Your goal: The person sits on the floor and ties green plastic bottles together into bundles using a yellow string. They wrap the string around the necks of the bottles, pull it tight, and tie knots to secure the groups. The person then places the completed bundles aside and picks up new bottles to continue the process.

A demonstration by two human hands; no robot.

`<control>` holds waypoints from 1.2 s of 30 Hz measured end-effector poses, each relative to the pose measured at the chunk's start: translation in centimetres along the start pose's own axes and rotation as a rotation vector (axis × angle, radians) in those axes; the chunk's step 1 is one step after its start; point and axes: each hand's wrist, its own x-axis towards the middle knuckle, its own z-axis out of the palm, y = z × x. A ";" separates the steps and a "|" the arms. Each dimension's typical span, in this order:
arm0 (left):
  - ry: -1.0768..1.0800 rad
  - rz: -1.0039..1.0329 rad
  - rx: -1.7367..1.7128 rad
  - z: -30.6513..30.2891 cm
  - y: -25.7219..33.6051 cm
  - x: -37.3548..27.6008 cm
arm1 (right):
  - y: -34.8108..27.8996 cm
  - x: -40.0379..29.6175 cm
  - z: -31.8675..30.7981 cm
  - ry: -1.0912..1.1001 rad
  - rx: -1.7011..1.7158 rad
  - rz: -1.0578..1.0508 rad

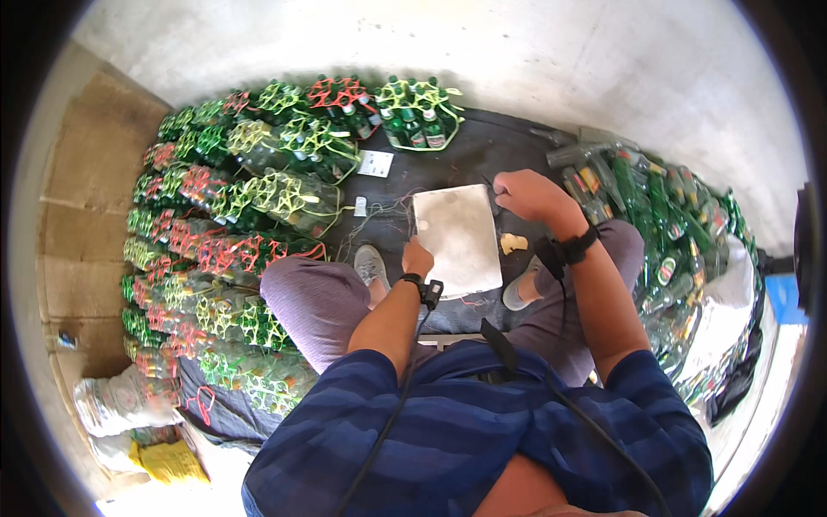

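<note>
A pale, flat rectangular slab [456, 242] lies on the dark floor sheet between my feet. My left hand [418, 258] is at its left edge, near thin strings [375, 208] that trail over the sheet; whether it grips any is unclear. My right hand [530, 196], fingers curled, is raised by the slab's upper right corner. A small dark thing shows at its fingertips, too small to name. A yellowish scrap [513, 243] rests right of the slab.
Rows of glass bottles bound in coloured straps [284, 197] fill the left side, with one bundle [417, 119] by the wall. Loose bottles [659, 213] are heaped on the right. White cards [376, 163] lie on the sheet. A yellow bag [171, 462] is at lower left.
</note>
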 end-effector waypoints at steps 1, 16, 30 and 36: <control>-0.014 0.043 0.022 -0.6 0.4 0.2 | 0.1 -0.2 -0.3 0.003 -0.015 0.034; -0.300 0.478 -0.102 -9.1 14.0 3.2 | 0.0 0.6 1.0 0.056 -0.120 0.123; -0.664 0.553 0.229 -11.3 15.7 -0.2 | -0.3 1.1 -0.3 0.226 -0.048 0.150; -0.487 0.761 0.368 -21.0 24.5 0.8 | 0.4 2.1 0.0 0.276 -0.053 0.152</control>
